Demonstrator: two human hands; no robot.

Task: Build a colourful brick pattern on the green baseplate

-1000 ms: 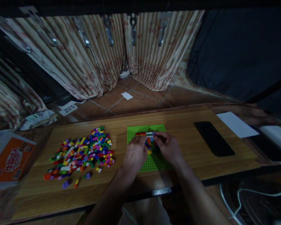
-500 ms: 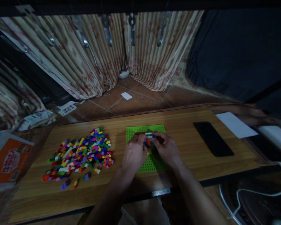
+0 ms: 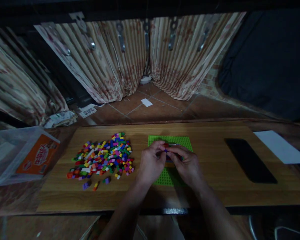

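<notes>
My left hand (image 3: 152, 163) is closed in a pinch, with a small red building brick (image 3: 166, 145) at its fingertips. Opposite it, the fingers of my right hand (image 3: 187, 164) pinch a small purple building brick (image 3: 165, 150), and the fingertips of both hands meet. Beneath them lies a green studded baseplate (image 3: 162, 180). Part of a multicoloured brick build on that plate shows between the hands; my fingers hide most of it, so I cannot tell whether the pinched bricks touch it.
Loose coloured bricks (image 3: 102, 156) are heaped on the wooden table (image 3: 130, 200) left of the plate, a few lying nearer the front edge. A black phone-like slab (image 3: 250, 160) and white paper (image 3: 281, 146) lie to the right. A clear bin (image 3: 5, 166) with an orange label stands left.
The view has swung left, so everything sits further right. My hands have drawn together over the build, their fingertips now meeting around small bricks and covering more of it.
</notes>
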